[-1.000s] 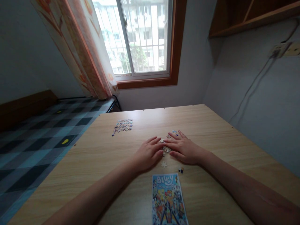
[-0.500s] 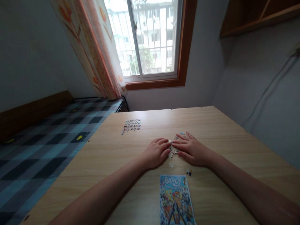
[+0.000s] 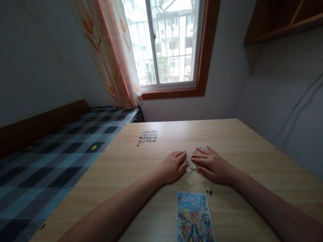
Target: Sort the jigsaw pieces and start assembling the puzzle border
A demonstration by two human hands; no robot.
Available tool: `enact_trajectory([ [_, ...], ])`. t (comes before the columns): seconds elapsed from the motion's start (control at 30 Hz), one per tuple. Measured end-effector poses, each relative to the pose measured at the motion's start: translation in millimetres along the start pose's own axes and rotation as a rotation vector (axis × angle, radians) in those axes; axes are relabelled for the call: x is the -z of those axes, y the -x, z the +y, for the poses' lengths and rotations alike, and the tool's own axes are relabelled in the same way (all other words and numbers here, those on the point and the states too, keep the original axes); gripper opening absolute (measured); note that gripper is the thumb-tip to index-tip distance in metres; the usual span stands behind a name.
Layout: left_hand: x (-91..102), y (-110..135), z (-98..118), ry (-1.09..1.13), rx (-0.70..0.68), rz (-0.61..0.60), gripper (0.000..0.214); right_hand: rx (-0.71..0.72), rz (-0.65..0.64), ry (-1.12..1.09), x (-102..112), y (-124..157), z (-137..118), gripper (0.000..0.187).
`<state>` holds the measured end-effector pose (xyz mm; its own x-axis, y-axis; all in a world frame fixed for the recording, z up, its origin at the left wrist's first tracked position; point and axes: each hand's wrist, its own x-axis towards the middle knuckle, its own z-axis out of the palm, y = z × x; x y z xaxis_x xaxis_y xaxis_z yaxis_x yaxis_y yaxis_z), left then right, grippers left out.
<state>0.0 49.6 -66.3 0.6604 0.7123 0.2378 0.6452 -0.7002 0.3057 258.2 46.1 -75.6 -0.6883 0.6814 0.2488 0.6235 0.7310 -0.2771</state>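
Note:
Palm down near the middle of the table, my left hand [image 3: 174, 167] has its fingers stretched out toward the right. Facing it, my right hand [image 3: 214, 164] lies flat with its fingers spread. Several loose jigsaw pieces [image 3: 188, 169] lie between the two hands, some partly hidden by the fingertips. A pale jigsaw piece [image 3: 190, 182] rests just below that group, and a dark-and-white piece [image 3: 209, 191] sits below my right hand. Beyond the right fingertips is a light blue piece [image 3: 201, 147]. The Bluey picture card [image 3: 195, 215] lies at the near edge of the view.
Rows of jigsaw pieces [image 3: 148, 137] lie at the far left of the wooden table [image 3: 121, 158]. A bed with a checked cover [image 3: 63, 161] stands on the left. Behind are a curtain [image 3: 111, 50] and a window [image 3: 174, 43]; a wooden shelf [image 3: 282, 32] hangs at upper right.
The whole view has shifted slightly, so everything appears further right and lower. My hands have drawn a little apart, widening the gap between their fingertips.

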Motion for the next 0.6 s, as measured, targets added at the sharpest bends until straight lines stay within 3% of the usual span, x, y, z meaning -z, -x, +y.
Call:
enact_trajectory([
  [0.17, 1.5, 0.4, -9.4, 0.087, 0.068, 0.154, 0.044, -0.011, 0.001, 0.014, 0.5, 1.1, 0.2, 0.039],
  [0.33, 22.9, 6.4, -42.7, 0.152, 0.279, 0.369, 0.027, -0.015, 0.033, 0.027, 3.1, 5.0, 2.4, 0.036],
  [0.47, 43.4, 13.0, -75.5, 0.071, 0.474, 0.331, 0.018, -0.018, 0.106, 0.032, 4.5, 6.1, 4.4, 0.033],
  [0.6, 48.8, 16.6, -95.3, -0.029, 0.553, 0.264, 0.017, -0.003, 0.170, 0.044, 3.0, 5.6, 6.9, 0.029],
])
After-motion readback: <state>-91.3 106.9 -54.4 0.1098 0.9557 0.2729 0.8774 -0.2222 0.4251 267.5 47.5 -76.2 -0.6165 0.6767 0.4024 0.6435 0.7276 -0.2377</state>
